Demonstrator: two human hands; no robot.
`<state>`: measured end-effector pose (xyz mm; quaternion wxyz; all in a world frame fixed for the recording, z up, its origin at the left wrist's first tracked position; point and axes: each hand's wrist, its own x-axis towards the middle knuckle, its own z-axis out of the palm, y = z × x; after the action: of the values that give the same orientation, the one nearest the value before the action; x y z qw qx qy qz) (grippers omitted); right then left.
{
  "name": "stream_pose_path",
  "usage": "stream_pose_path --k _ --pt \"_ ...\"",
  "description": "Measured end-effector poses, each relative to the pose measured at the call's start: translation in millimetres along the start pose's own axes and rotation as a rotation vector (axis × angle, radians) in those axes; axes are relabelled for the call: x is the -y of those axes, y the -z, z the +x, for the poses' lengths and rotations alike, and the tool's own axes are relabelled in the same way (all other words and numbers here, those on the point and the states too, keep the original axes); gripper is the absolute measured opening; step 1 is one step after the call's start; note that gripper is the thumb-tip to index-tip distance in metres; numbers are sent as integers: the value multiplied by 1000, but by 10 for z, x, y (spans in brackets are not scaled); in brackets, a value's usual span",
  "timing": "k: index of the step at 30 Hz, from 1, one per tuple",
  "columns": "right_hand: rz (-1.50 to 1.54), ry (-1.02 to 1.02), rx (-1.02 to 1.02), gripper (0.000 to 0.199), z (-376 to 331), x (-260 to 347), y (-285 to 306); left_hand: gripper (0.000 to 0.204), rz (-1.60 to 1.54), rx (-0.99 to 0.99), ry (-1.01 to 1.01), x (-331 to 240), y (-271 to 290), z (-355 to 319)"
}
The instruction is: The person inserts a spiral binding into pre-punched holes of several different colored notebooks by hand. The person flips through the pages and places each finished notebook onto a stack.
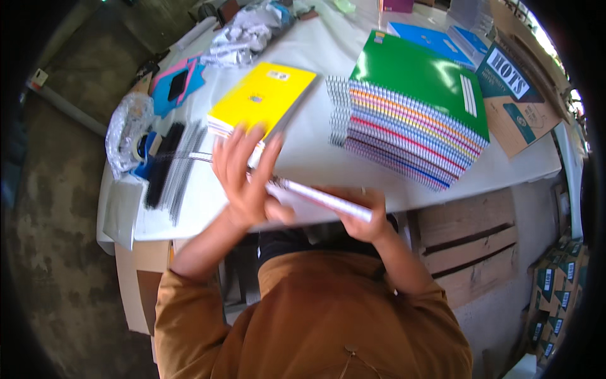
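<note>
My right hand (365, 216) grips a thin notebook (325, 200), tilted and seen nearly edge-on above the table's near edge. At the notebook's left end my left hand (243, 180) is raised with its fingers spread, slightly blurred. A thin dark wire (173, 155) runs left from behind those fingers; whether it joins the notebook is hidden. Just beyond my left hand lies a stack of yellow-covered notebooks (265, 95). To the right stands a tall pile of spiral notebooks (416, 82) with a green cover on top and wire coils sticking out on its left side.
Black and clear binding coils (165, 164) lie at the table's left, beside a blue tape dispenser (144, 155) and plastic wrap (128, 129). A phone (178, 85) rests on coloured sheets behind. Blue notebooks (429, 41) and a cardboard box (517, 120) are at the far right.
</note>
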<state>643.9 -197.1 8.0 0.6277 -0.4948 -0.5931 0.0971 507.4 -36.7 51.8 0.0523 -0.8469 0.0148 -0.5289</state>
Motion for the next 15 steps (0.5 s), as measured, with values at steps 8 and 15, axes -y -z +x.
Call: stream_pose_path --k 8,15 --pt "80 -188 -73 29 185 180 -38 54 82 -178 -96 176 -60 683" --pt "-76 14 -88 40 169 143 -17 108 -141 92 -212 -181 -265 -370"
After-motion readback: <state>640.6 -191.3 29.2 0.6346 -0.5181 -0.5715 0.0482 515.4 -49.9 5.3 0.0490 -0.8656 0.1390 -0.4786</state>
